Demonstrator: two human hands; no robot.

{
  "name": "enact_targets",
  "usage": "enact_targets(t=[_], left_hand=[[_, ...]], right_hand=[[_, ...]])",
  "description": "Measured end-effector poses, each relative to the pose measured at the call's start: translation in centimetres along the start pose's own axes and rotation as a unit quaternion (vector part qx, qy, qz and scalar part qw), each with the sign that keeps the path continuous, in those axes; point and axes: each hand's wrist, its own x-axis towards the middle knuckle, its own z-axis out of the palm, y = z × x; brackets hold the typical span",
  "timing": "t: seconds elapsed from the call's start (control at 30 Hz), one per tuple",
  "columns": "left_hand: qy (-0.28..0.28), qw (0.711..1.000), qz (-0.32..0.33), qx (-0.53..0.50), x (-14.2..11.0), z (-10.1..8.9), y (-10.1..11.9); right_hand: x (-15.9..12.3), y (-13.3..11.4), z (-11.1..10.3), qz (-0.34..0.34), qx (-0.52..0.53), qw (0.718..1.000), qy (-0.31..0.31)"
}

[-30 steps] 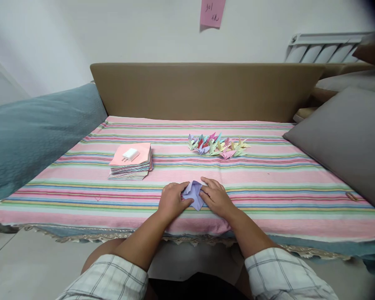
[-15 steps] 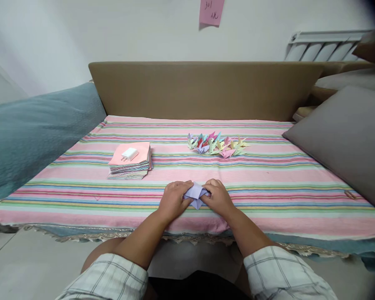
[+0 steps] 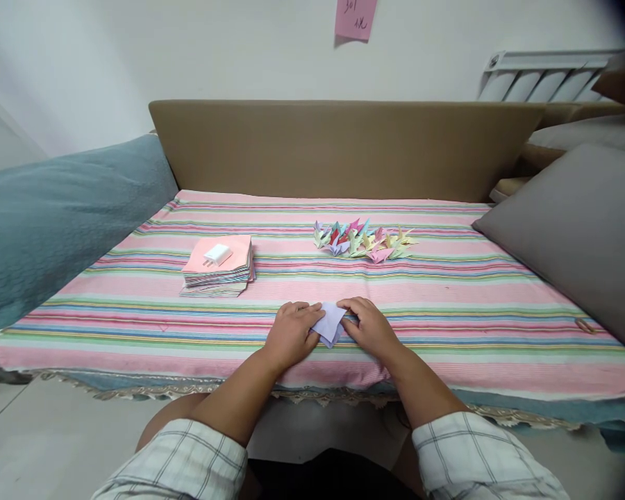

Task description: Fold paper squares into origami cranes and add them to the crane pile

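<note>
A folded sheet of lilac origami paper [image 3: 329, 322] lies on the striped cloth in front of me, now a small, roughly diamond-shaped packet. My left hand [image 3: 292, 335] is closed on its left side, fingers over the top and thumb at the lower edge. At the upper right corner is my right hand [image 3: 369, 329], its index fingertip touching or very near the paper. A gap shows between that finger and the thumb, so this hand looks open. The underside of the packet is hidden.
Several colourful folded paper cranes [image 3: 364, 242] stand beyond my hands. To the left, a white charger plug [image 3: 217, 255] rests on a stack of coloured paper squares [image 3: 219, 281]. A grey cushion [image 3: 578, 229] is at right, a brown backrest [image 3: 344, 149] behind. The striped cloth [image 3: 135, 298] covers the seat.
The lilac paper's raised, partly opened folds have become a flatter diamond shape. My right hand has loosened from its right side, while my left hand stays on the left side.
</note>
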Motion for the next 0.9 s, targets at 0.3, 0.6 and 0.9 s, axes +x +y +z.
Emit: enact_targets(t=[0.3, 0.6, 0.9], left_hand=[[-0.001, 1.000, 0.009, 0.008, -0.1, -0.2, 0.2], [-0.029, 0.998, 0.051, 0.018, 0.1, -0.9, 0.7], [-0.064, 0.997, -0.001, -0.034, 1.1, -0.8, 0.0]], right_hand=[[-0.5, 0.5, -0.4, -0.021, -0.028, 0.999, -0.023], [-0.2, -0.4, -0.4, 0.009, -0.033, 0.999, -0.027], [-0.4, 0.4, -0.4, 0.019, -0.018, 0.999, -0.039]])
